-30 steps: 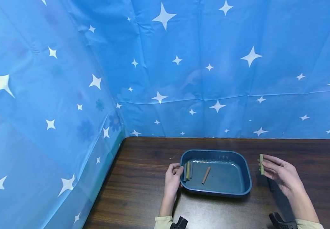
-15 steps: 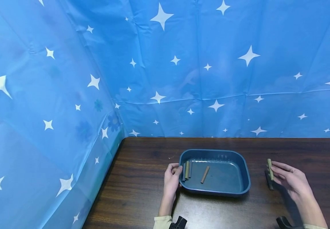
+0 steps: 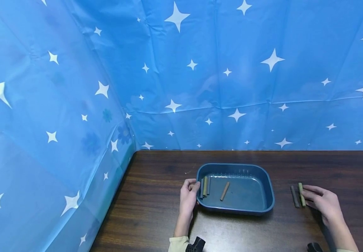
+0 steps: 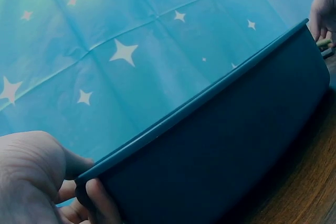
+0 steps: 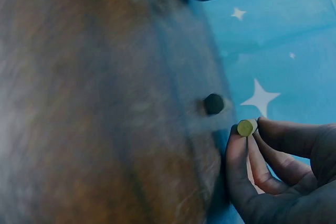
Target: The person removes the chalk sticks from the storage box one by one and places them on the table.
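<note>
My left hand (image 3: 187, 197) grips the left rim of a blue rectangular tub (image 3: 235, 211) with rounded corners. In the left wrist view, thumb and fingers of the left hand (image 4: 39, 177) hold the corner of the tub (image 4: 210, 145). To the right of the tub, my right hand (image 3: 324, 203) pinches a slim round green stick (image 3: 301, 194) low at the table, beside a dark grey stick (image 3: 294, 196). The right wrist view shows the green stick (image 5: 245, 128) end-on between thumb and fingertips, apart from the dark stick (image 5: 214, 104).
Inside the tub, several sticks, one olive (image 3: 205, 186) and others grey-blue (image 3: 208, 185), line the left wall. A brown stick (image 3: 225, 191) lies slanted near them. A blue star-patterned curtain (image 3: 200, 87) hangs behind the dark wooden table (image 3: 156, 182).
My right hand has moved right and nearer, lowering the green stick from the tub's right side to beside the dark stick. The left hand keeps its hold on the tub.
</note>
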